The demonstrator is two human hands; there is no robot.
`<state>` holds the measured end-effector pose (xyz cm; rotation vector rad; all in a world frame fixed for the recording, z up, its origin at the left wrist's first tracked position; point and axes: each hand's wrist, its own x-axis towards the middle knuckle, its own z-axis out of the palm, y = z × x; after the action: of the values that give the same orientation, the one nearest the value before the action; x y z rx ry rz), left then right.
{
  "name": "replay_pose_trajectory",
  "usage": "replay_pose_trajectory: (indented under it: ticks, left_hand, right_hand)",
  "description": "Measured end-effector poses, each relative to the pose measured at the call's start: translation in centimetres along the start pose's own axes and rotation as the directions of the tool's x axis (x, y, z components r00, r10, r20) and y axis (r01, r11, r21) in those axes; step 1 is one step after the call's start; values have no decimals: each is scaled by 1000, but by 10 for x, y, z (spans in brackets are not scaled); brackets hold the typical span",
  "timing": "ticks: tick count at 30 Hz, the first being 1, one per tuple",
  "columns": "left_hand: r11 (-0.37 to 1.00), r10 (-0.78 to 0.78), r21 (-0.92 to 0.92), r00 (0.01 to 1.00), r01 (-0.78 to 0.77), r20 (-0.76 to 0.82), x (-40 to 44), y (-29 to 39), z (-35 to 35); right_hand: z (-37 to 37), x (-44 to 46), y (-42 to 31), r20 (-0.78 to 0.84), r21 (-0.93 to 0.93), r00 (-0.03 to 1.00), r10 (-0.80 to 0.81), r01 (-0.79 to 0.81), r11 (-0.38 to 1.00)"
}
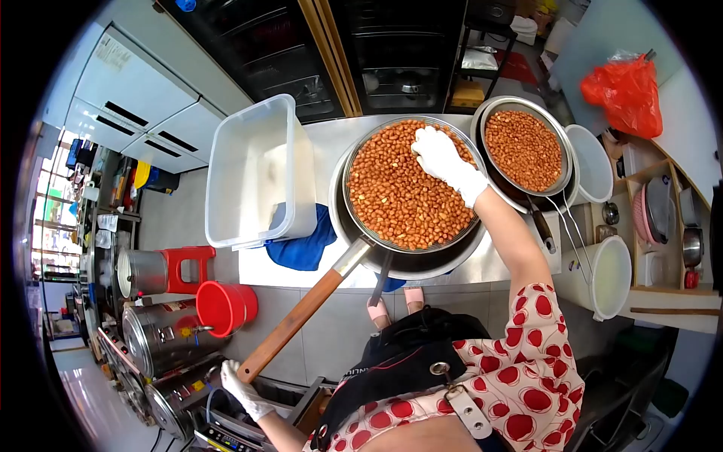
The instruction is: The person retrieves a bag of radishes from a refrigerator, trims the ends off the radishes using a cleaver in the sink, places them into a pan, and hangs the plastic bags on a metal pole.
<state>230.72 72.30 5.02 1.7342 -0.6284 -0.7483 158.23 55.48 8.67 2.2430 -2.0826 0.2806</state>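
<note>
Peanuts point(399, 200) — beneath the right hand's point(446, 160) fingers point(424, 145).

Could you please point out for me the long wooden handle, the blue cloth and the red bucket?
Long wooden handle point(292, 322): head view, the middle of its shaft.
Blue cloth point(307, 245): head view, its exposed middle.
Red bucket point(245, 304): head view, its outer wall.

A red bag point(625, 96) hangs near wooden shelves point(672, 265) holding a metal pot point(692, 245).
</note>
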Motion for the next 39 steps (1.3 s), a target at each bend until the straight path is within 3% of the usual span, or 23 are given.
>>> replay_pose_trajectory:
  ticks: [2,3,5,6,7,9,11,13,14,16,17,19,20,22,26,34,39]
  left_hand:
    - [998,55,-36,997,-53,50,-4,-50,-15]
    - [998,-6,69,1000,5,4,-7,-70,-19]
    - [974,-216,-80,974,211,-63,-33,-72,-4]
    - [966,-254,-64,965,250,-62,-43,-75,1]
    - [956,-291,-49,955,288,-61,-47,-84,4]
    - [939,-343,-4,938,344,46,-45,-112,-1]
    - [917,-397,46,918,397,-15,-66,-114,11]
    - [890,-451,83,892,448,26,-74,-128,16]
    - [871,-474,168,879,461,45,-80,-130,20]
    - [846,-526,172,844,505,105,-83,-158,22]
    - [844,-533,156,835,513,138,-81,-180,20]
    - [814,-577,199,798,545,176,-91,-191,25]
    - [799,-597,225,779,557,191,-94,-192,29]
    - [768,-636,267,742,582,214,-102,-196,32]
    - [731,-677,337,693,594,247,-114,-196,41]
    - [718,-694,360,651,595,308,-108,-224,39]
    - [718,-694,398,631,572,345,-107,-235,35]
  right_hand:
    - [1,3,-1,17,-20,1000,14,-14,1000]
    - [1,3,-1,16,27,999,37,-38,999]
    - [0,2,-1,18,122,996,85,-87,989]
    - [-9,-2,-2,1,190,996,93,-91,978]
    - [-20,-5,-9,5,421,994,111,-103,901]
    - [-47,-14,-24,28,797,990,140,-107,595]
    - [-110,-27,-60,125,980,992,-33,-119,159]
    - [-164,-42,-95,-42,999,958,-282,48,13]
    - [-189,-47,-110,-234,967,875,-424,254,-9]
    - [-231,-65,-137,-264,952,768,-583,112,-284]
    - [-235,-63,-151,-467,875,630,-620,230,-425]
    - [-237,-74,-176,-624,758,553,-551,258,-599]
    - [-240,-77,-182,-672,728,516,-531,327,-603]
    - [-254,-75,-181,-645,758,466,-606,284,-588]
    - [-248,-86,-200,-691,670,520,-503,198,-715]
    - [-262,-82,-204,-634,748,463,-619,166,-643]
    - [-244,-84,-212,-686,672,520,-509,184,-717]
